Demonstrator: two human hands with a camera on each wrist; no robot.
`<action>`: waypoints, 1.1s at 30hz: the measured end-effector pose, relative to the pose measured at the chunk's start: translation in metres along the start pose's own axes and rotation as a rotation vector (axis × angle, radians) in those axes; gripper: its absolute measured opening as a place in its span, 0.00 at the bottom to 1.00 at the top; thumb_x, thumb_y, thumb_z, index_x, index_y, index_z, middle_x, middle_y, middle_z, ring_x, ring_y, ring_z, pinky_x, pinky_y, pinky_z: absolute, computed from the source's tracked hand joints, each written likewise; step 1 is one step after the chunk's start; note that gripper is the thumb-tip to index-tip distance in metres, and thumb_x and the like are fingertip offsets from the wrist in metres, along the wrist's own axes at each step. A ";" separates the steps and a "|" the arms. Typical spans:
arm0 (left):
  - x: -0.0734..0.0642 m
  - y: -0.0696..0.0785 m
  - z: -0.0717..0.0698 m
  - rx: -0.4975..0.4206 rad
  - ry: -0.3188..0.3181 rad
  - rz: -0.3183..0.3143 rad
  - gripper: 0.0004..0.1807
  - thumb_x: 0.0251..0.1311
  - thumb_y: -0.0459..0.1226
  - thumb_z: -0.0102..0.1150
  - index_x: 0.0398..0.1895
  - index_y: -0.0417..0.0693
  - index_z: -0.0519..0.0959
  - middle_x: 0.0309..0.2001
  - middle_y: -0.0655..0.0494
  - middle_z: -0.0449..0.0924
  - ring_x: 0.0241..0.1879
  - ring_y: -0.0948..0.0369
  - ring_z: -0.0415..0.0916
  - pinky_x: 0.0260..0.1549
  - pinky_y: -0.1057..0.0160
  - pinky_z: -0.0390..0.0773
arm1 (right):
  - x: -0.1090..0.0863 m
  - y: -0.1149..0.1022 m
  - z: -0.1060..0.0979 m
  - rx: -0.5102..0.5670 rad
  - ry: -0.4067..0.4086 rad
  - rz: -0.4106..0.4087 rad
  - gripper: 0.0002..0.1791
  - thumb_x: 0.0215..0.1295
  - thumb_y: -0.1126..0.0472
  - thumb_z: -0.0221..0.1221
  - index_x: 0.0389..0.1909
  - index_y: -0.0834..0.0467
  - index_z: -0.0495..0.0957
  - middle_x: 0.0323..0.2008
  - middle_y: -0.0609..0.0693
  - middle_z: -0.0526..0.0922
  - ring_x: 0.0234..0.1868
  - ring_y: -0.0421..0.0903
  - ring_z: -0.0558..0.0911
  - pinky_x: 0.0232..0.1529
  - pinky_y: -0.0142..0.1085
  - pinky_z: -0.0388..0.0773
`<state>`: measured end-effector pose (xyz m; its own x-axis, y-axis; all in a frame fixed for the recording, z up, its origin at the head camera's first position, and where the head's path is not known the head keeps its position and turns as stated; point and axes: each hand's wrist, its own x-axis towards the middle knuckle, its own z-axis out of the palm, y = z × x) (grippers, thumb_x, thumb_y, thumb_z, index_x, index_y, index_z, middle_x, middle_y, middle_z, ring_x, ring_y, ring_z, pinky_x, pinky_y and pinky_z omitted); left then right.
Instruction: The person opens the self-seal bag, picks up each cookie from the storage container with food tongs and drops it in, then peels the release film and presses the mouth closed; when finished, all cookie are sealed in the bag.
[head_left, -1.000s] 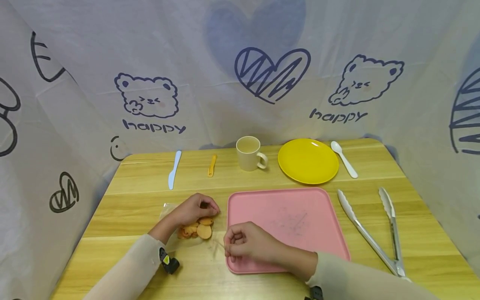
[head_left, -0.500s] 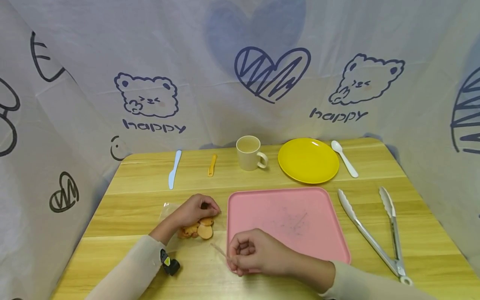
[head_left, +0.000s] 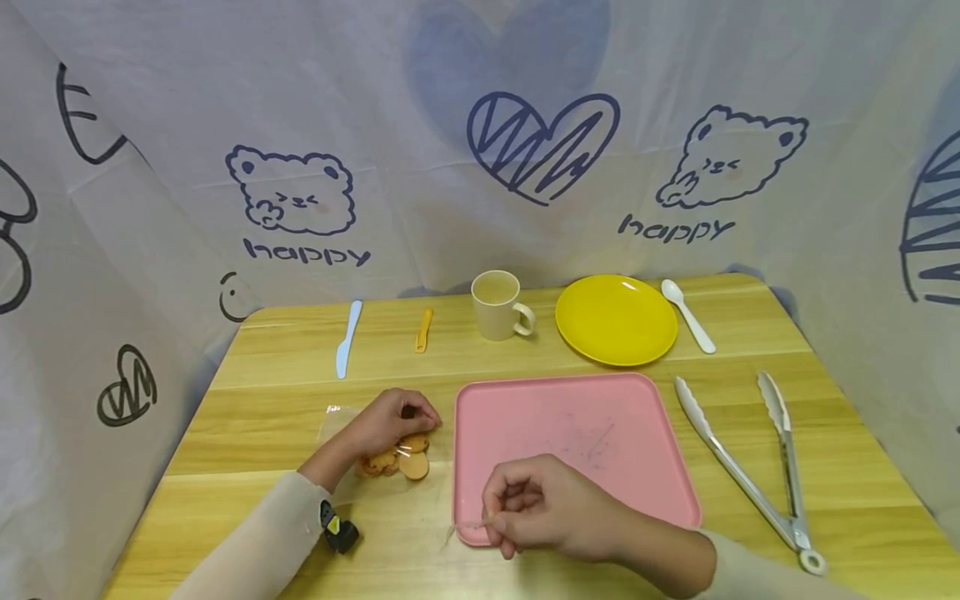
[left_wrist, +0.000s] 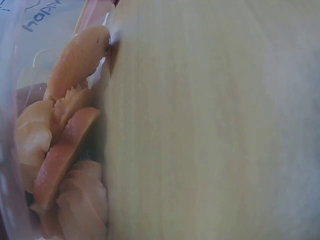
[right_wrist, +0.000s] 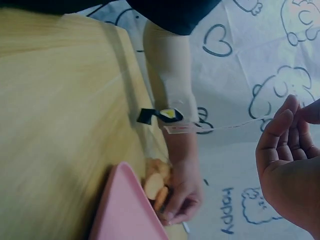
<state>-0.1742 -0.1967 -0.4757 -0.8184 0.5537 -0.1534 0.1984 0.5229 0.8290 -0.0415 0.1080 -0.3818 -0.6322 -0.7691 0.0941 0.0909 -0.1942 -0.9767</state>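
A clear plastic bag (head_left: 335,419) lies on the table at the left, holding several tan and orange cookie-like pieces (head_left: 413,465). My left hand (head_left: 386,421) is over the bag, its thumb and fingertips pinching the bag's far right side. In the left wrist view the pieces (left_wrist: 75,135) show through the plastic at close range. My right hand (head_left: 543,508), raised over the near left corner of the pink tray, pinches a thin clear plastic strip (head_left: 467,526) between thumb and fingertip. The right wrist view shows that strip (right_wrist: 225,128) stretching out from the fingers (right_wrist: 280,127).
The pink tray (head_left: 540,417) lies at centre. Metal tongs (head_left: 750,483) spread open at right. Along the back are a blue knife (head_left: 348,340), a small orange utensil (head_left: 424,331), a cream mug (head_left: 497,308), a yellow plate (head_left: 617,322) and a white spoon (head_left: 688,317).
My right hand has moved right and slightly nearer, away from the bag, with the plastic strip in its fingertips. The left hand has stayed on the bag.
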 end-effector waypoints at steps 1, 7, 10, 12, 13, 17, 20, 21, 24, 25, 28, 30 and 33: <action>0.000 0.000 0.000 -0.001 0.000 -0.007 0.06 0.71 0.33 0.62 0.41 0.46 0.88 0.36 0.57 0.85 0.36 0.63 0.78 0.37 0.67 0.80 | -0.002 -0.001 -0.002 -0.006 0.011 -0.015 0.08 0.71 0.69 0.59 0.36 0.73 0.74 0.32 0.46 0.83 0.31 0.36 0.82 0.35 0.28 0.84; -0.001 0.001 0.000 -0.012 -0.001 -0.009 0.06 0.71 0.34 0.62 0.41 0.46 0.88 0.37 0.55 0.86 0.36 0.62 0.78 0.37 0.67 0.80 | -0.026 -0.009 -0.022 -0.124 0.130 -0.029 0.05 0.72 0.71 0.58 0.35 0.69 0.75 0.32 0.49 0.82 0.33 0.38 0.81 0.35 0.34 0.86; -0.001 0.000 0.000 -0.019 -0.002 -0.006 0.06 0.71 0.34 0.62 0.41 0.46 0.88 0.37 0.55 0.86 0.36 0.62 0.79 0.38 0.67 0.80 | -0.043 -0.014 -0.035 -0.231 0.206 -0.013 0.03 0.72 0.71 0.58 0.35 0.65 0.76 0.32 0.49 0.81 0.33 0.38 0.80 0.35 0.34 0.84; -0.001 0.000 0.000 -0.021 -0.002 -0.004 0.06 0.71 0.34 0.62 0.41 0.46 0.88 0.37 0.55 0.86 0.36 0.62 0.79 0.38 0.67 0.80 | -0.057 -0.018 -0.043 -0.292 0.245 -0.019 0.05 0.71 0.72 0.58 0.35 0.62 0.77 0.32 0.50 0.80 0.33 0.38 0.79 0.34 0.34 0.83; -0.001 0.000 0.000 -0.021 -0.001 -0.003 0.06 0.71 0.34 0.62 0.41 0.46 0.88 0.37 0.54 0.86 0.36 0.62 0.79 0.38 0.67 0.80 | -0.063 -0.019 -0.048 -0.325 0.256 -0.039 0.06 0.71 0.73 0.58 0.36 0.60 0.77 0.32 0.50 0.79 0.33 0.39 0.78 0.33 0.34 0.81; 0.000 -0.001 0.000 -0.022 0.003 -0.004 0.06 0.71 0.34 0.63 0.41 0.46 0.88 0.37 0.55 0.86 0.36 0.62 0.79 0.38 0.67 0.80 | -0.092 -0.025 -0.068 -0.415 0.283 -0.083 0.10 0.71 0.76 0.56 0.36 0.58 0.76 0.34 0.53 0.75 0.38 0.45 0.75 0.40 0.36 0.79; -0.001 -0.001 0.000 -0.025 0.005 -0.008 0.06 0.71 0.34 0.62 0.41 0.46 0.88 0.37 0.54 0.86 0.36 0.62 0.79 0.37 0.67 0.80 | -0.115 -0.029 -0.086 -0.475 0.323 -0.037 0.09 0.73 0.75 0.56 0.37 0.57 0.76 0.39 0.52 0.77 0.45 0.44 0.76 0.47 0.32 0.80; -0.001 -0.001 0.000 -0.027 0.005 -0.010 0.06 0.71 0.34 0.62 0.41 0.46 0.88 0.37 0.54 0.86 0.36 0.62 0.79 0.37 0.67 0.80 | -0.122 -0.030 -0.092 -0.484 0.332 -0.013 0.09 0.74 0.74 0.56 0.37 0.58 0.76 0.42 0.52 0.78 0.47 0.44 0.77 0.49 0.32 0.81; -0.001 0.000 0.000 -0.033 0.005 -0.017 0.06 0.71 0.34 0.62 0.41 0.45 0.88 0.37 0.54 0.86 0.36 0.62 0.79 0.37 0.67 0.80 | -0.142 -0.032 -0.113 -0.464 0.349 0.076 0.06 0.77 0.73 0.53 0.38 0.61 0.75 0.46 0.53 0.83 0.49 0.44 0.82 0.50 0.32 0.83; -0.001 0.000 0.000 -0.035 0.004 -0.018 0.06 0.71 0.34 0.62 0.41 0.45 0.88 0.37 0.54 0.86 0.36 0.61 0.79 0.37 0.67 0.80 | -0.148 -0.033 -0.121 -0.449 0.345 0.104 0.06 0.78 0.72 0.52 0.38 0.62 0.74 0.46 0.52 0.84 0.48 0.45 0.84 0.50 0.33 0.84; -0.001 0.001 -0.001 -0.038 0.003 -0.021 0.06 0.72 0.34 0.62 0.41 0.45 0.88 0.37 0.54 0.86 0.37 0.61 0.79 0.37 0.67 0.80 | -0.160 -0.029 -0.145 -0.404 0.330 0.138 0.07 0.78 0.74 0.49 0.39 0.66 0.73 0.42 0.53 0.85 0.44 0.47 0.85 0.47 0.34 0.85; -0.001 0.001 -0.001 -0.036 0.001 -0.020 0.06 0.72 0.34 0.62 0.41 0.45 0.88 0.37 0.54 0.86 0.37 0.61 0.79 0.37 0.66 0.80 | -0.163 -0.027 -0.159 -0.413 0.354 0.175 0.07 0.79 0.72 0.49 0.40 0.68 0.74 0.40 0.52 0.85 0.40 0.47 0.84 0.43 0.34 0.84; -0.001 0.001 -0.001 -0.031 0.002 -0.020 0.06 0.72 0.34 0.62 0.41 0.45 0.88 0.37 0.55 0.85 0.37 0.61 0.79 0.38 0.66 0.80 | -0.162 -0.023 -0.175 -0.481 0.449 0.264 0.09 0.80 0.68 0.51 0.40 0.70 0.75 0.38 0.53 0.85 0.37 0.47 0.83 0.39 0.35 0.83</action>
<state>-0.1734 -0.1978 -0.4744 -0.8231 0.5421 -0.1694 0.1648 0.5134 0.8422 -0.0759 0.3437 -0.4084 -0.9016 -0.4076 -0.1446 0.0001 0.3341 -0.9425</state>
